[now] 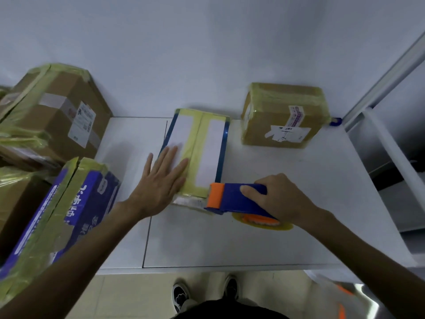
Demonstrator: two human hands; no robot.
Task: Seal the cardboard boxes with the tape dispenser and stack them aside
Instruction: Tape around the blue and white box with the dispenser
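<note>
Bare white table (230,245) is lying open along the near edge, and a lane is running between the taped white-and-blue box (213,146) at centre and the taped brown box (282,132) far right. Stacked taped cartons (57,116) are crowding the left side; the tape dispenser (232,199), gripped by the right hand (280,199), is blocking the centre box's near corner.
</note>
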